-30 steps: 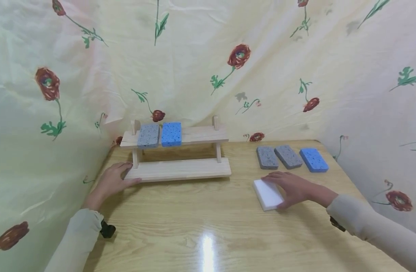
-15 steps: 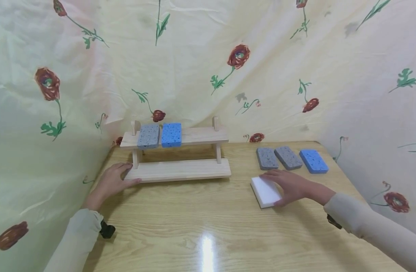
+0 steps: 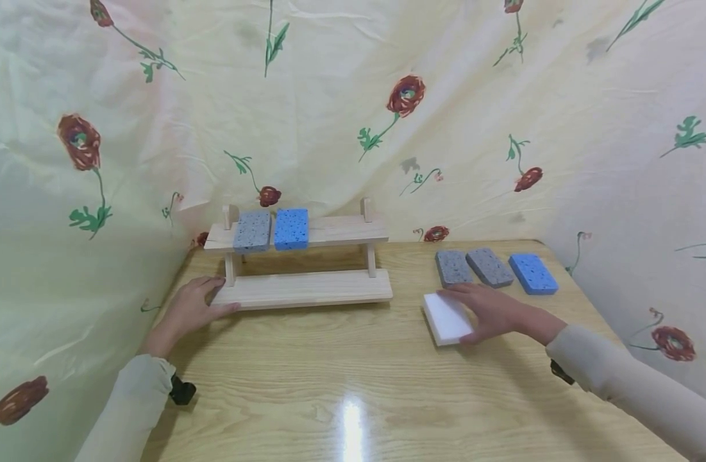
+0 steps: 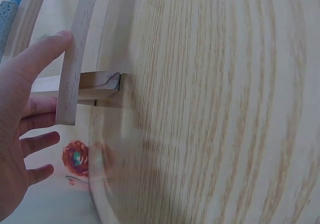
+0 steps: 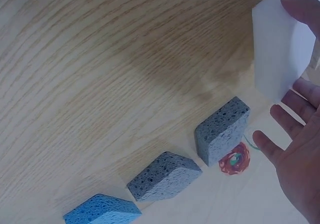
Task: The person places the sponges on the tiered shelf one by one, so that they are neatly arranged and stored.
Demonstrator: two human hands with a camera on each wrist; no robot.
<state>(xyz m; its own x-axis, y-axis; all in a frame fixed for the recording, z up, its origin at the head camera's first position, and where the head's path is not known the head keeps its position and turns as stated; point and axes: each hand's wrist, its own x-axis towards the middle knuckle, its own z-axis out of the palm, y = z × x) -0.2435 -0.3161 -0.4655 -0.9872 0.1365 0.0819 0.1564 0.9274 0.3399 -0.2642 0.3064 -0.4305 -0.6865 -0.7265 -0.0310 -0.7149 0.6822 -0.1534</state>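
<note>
My left hand (image 3: 192,309) grips the left end of the lower board of a two-tier wooden rack (image 3: 306,289); in the left wrist view its thumb lies on the board's edge. On the rack's upper board lie a grey sponge (image 3: 252,231) and, to its right, a blue sponge (image 3: 292,228). My right hand (image 3: 491,312) holds a white sponge block (image 3: 447,319) between thumb and fingers, slightly raised off the table. In the right wrist view the white block (image 5: 277,49) is pinched at its two ends.
Behind the right hand, two grey sponges (image 3: 454,267) (image 3: 489,267) and a blue sponge (image 3: 533,274) lie in a row on the wooden table (image 3: 306,385). A flowered cloth (image 3: 329,128) hangs at the back and both sides.
The right hand has moved a little left and away from me with the white sponge block, which has lifted slightly. The left hand and the rack have stayed put.
</note>
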